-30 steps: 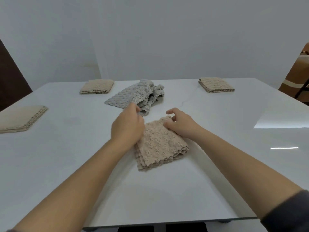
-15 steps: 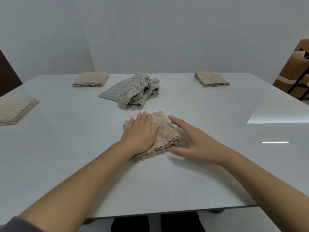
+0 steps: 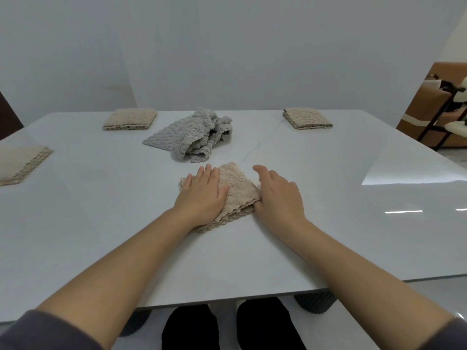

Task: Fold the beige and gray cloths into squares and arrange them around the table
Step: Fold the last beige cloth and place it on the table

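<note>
A folded beige cloth [image 3: 237, 188] lies in the middle of the white table [image 3: 328, 223]. My left hand [image 3: 202, 195] rests flat on its left half, fingers straight. My right hand [image 3: 278, 195] lies against the cloth's right edge, fingers relaxed and pointing away from me. Behind them sits a crumpled gray cloth [image 3: 192, 137], unfolded. Three folded beige squares lie around the table: one at the far left [image 3: 130, 119], one at the far right [image 3: 307, 118], one at the left edge [image 3: 21, 162].
The table's near edge runs just below my forearms, with my dark-clad legs [image 3: 227, 327] under it. A brown box and a chair frame [image 3: 434, 114] stand off the table at the right. A plain wall is behind.
My left hand went from gripping the cloth's corner to lying flat on it. My right hand moved off the cloth top to its right edge and closer in.
</note>
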